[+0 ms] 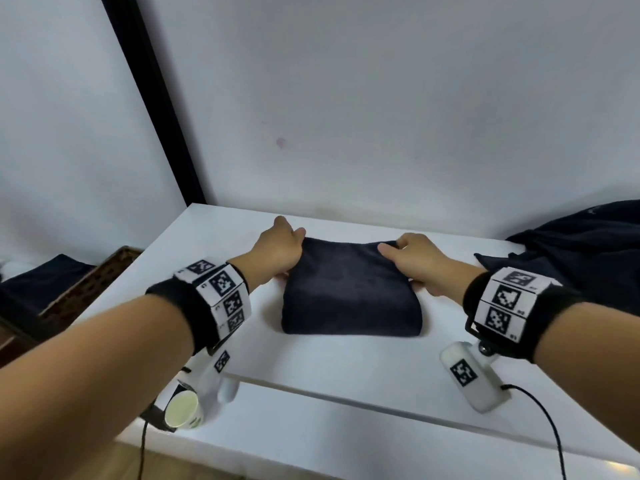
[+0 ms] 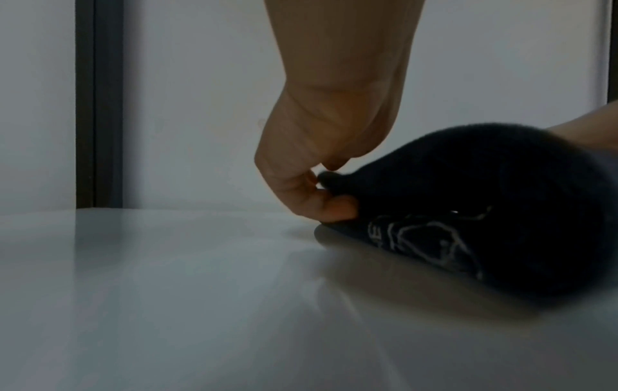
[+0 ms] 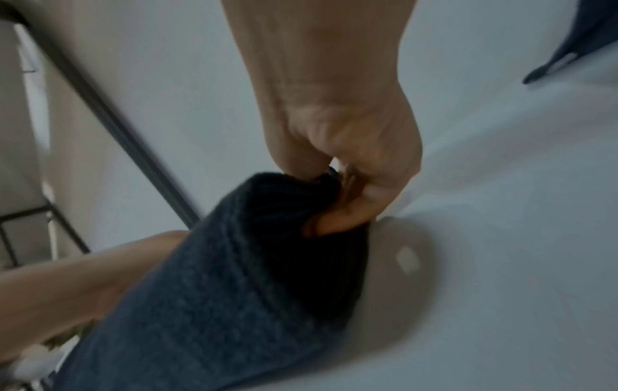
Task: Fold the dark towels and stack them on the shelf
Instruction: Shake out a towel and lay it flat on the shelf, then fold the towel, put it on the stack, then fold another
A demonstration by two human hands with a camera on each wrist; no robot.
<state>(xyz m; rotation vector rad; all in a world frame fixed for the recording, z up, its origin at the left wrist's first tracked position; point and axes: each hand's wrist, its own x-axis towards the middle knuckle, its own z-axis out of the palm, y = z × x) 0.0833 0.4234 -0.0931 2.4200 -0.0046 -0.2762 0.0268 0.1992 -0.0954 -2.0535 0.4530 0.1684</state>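
Note:
A folded dark towel (image 1: 349, 296) lies on the white shelf (image 1: 346, 368), near the back wall. My left hand (image 1: 282, 249) grips its far left corner, thumb on top and fingers curled under. In the left wrist view the left hand (image 2: 321, 190) pinches the dark towel (image 2: 485, 211), which shows pale stitching on its side. My right hand (image 1: 410, 258) grips the far right corner. Seen from the right wrist, the right hand (image 3: 337, 195) has thumb and fingers pinching the bunched edge of the towel (image 3: 234, 277).
A heap of unfolded dark towels (image 1: 581, 251) lies at the shelf's right end. A brown wicker basket (image 1: 83, 292) with dark cloth sits lower left. A paper cup (image 1: 181, 408) stands below the shelf's front edge. A black frame post (image 1: 156, 98) runs up the back left.

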